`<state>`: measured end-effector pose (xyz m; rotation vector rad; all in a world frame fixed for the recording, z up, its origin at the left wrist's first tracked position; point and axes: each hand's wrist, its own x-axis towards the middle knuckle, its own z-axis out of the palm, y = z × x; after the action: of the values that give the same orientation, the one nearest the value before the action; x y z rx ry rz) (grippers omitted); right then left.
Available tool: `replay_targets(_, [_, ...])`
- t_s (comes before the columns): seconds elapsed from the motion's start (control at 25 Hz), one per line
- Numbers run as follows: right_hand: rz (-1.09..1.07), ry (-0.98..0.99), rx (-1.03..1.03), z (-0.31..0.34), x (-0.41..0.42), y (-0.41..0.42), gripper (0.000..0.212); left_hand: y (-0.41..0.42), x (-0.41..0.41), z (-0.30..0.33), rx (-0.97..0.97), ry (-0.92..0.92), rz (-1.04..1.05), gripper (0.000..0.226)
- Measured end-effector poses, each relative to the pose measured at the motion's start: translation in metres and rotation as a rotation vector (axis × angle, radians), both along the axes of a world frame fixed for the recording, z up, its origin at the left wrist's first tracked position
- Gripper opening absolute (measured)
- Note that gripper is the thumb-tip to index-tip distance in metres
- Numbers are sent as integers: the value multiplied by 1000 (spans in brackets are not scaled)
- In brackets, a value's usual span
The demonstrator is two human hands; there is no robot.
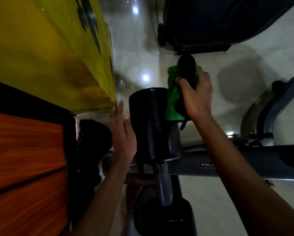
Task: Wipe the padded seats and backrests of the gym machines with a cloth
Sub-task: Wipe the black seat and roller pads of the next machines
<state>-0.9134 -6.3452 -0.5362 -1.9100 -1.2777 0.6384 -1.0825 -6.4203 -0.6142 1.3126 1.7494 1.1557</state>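
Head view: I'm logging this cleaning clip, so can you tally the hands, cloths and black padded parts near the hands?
Hands: 2, the left hand flat against the backrest pad, the right hand gripping the cloth.
Green cloth: 1.
Black padded parts: 2, the upright backrest pad and the padded handle wrapped by the cloth.
Total: 5.

Frame label (206,164) cut by forearm; green cloth (174,99) partly behind right hand (196,97).

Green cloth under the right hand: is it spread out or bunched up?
Bunched. The green cloth is crumpled round a black pad, gripped by the right hand, with folds hanging below it.
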Motion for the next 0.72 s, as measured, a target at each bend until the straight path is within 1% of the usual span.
replay_targets(0.08, [96,-123,-11,0,6,-22,50,-4,19,13,46,1,-63,48])
replay_targets(0.2, [275,-263,-101,-11,-13,-82,67,-11,39,12,18,131,-184,52])
replay_targets(0.28, [254,-346,-86,-18,-30,-104,68,-10,35,3,16,113,-192,53])
replay_targets(0.36, [229,-406,-60,-20,-39,-85,67,-11,28,-2,22,60,-193,52])
replay_targets(0.44, [206,-429,-84,-19,-42,-38,63,-12,25,-4,19,30,-202,51])
replay_targets(0.52, [210,-396,-151,-18,-40,7,54,-13,25,-3,8,5,-203,52])
replay_targets(0.56, [217,-381,-154,-19,-38,14,53,-13,24,-3,-2,-1,-202,52])
replay_targets(0.64, [250,-402,-84,-23,-34,-11,60,-14,21,-5,-8,-36,-192,53])
replay_targets(0.72, [280,-398,-42,-22,-33,-75,69,-14,18,-6,4,-84,-182,53])
